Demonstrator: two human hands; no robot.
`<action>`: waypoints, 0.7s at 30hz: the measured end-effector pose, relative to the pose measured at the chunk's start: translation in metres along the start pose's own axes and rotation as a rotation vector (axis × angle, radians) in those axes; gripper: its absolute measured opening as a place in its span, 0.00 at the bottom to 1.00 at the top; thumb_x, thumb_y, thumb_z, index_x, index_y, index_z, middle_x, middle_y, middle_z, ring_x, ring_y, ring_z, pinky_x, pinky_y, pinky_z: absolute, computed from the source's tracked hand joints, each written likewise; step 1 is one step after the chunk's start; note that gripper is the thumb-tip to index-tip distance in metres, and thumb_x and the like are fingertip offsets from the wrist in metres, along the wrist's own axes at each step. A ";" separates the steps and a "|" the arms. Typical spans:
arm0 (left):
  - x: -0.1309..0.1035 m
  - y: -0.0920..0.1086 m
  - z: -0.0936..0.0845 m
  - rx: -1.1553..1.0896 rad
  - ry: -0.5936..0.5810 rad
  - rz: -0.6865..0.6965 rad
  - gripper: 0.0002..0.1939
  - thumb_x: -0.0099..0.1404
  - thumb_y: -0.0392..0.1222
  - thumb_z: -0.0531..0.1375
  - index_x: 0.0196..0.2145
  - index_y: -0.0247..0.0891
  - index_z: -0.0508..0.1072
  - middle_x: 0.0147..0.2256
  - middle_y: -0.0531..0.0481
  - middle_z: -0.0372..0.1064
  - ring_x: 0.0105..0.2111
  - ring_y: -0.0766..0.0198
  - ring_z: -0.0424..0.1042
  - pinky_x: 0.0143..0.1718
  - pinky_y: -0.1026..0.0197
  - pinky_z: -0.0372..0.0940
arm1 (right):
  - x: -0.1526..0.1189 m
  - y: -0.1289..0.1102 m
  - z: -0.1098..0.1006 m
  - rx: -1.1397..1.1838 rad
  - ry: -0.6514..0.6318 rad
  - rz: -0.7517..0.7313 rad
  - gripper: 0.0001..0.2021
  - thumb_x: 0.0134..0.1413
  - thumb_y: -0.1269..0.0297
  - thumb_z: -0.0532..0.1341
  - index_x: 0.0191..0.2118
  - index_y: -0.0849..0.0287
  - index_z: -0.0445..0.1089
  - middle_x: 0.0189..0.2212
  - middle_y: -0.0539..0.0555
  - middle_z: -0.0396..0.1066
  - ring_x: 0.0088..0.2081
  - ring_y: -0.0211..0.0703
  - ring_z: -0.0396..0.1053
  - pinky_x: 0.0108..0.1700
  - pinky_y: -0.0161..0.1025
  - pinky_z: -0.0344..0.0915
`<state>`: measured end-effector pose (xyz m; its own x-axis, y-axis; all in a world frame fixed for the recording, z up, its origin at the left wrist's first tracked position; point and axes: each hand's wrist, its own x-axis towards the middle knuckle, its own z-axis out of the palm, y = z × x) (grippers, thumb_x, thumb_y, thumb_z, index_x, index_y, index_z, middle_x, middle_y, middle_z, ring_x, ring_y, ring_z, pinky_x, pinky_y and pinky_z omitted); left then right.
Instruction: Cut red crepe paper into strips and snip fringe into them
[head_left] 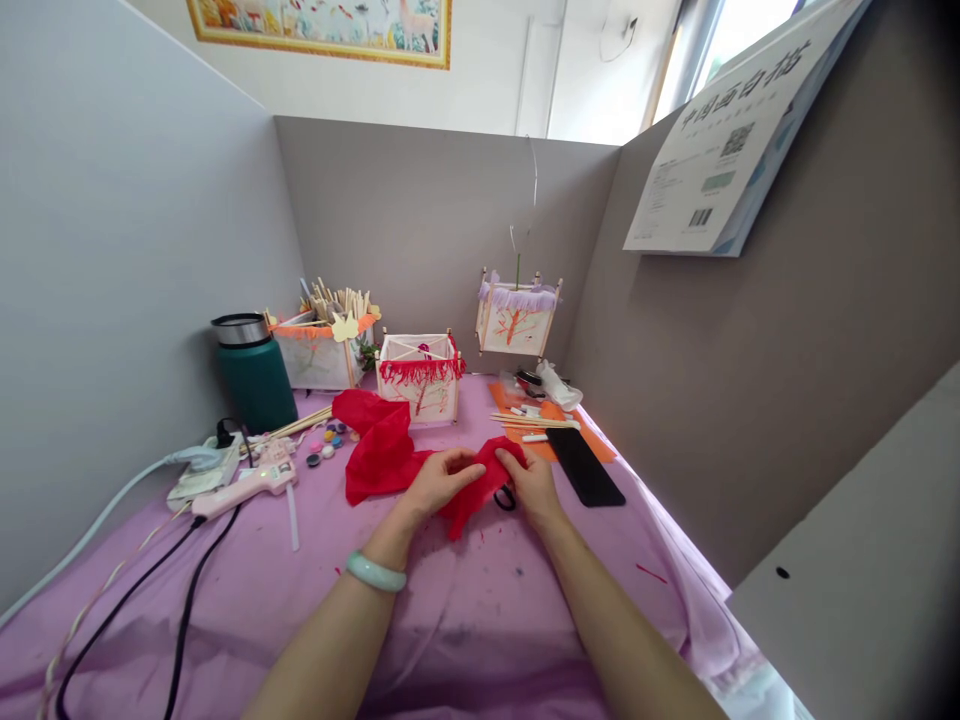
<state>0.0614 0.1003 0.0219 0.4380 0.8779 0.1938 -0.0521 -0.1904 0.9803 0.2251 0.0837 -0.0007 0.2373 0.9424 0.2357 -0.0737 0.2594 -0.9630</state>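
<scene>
Left hand (445, 482): nearly closed, pinching the red piece (460, 508)
Right hand (535, 486): likewise pinching its upper edge
Red piece: thin, crumpled, drooping raggedly between both hands

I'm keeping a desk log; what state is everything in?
Left hand: pinching red material
Right hand: pinching it
Red material: crumpled
Flask: upright
Phone: flat, screen dark
Stick-filled box: open-topped
Red-fringed box: upright
Glue gun: lying down
Booklet: hanging
Tablecloth: wrinkled, spotted

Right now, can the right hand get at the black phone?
Probably yes: the black phone lies uncovered beside the right hand, with nothing seen between them, though that hand would first need to release the red material.
</scene>
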 end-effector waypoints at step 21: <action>0.005 0.001 -0.014 -0.604 0.334 -0.234 0.04 0.55 0.32 0.62 0.30 0.31 0.70 0.24 0.46 0.73 0.21 0.65 0.72 0.25 0.65 0.67 | 0.010 0.004 -0.021 -0.740 0.565 -0.326 0.19 0.47 0.56 0.58 0.43 0.64 0.68 0.44 0.66 0.66 0.47 0.57 0.63 0.47 0.53 0.61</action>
<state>0.0504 0.1105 0.0245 0.2061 0.9716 -0.1164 -0.5189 0.2094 0.8288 0.2472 0.0894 -0.0053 0.5803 0.5591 0.5921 0.6566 0.1090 -0.7463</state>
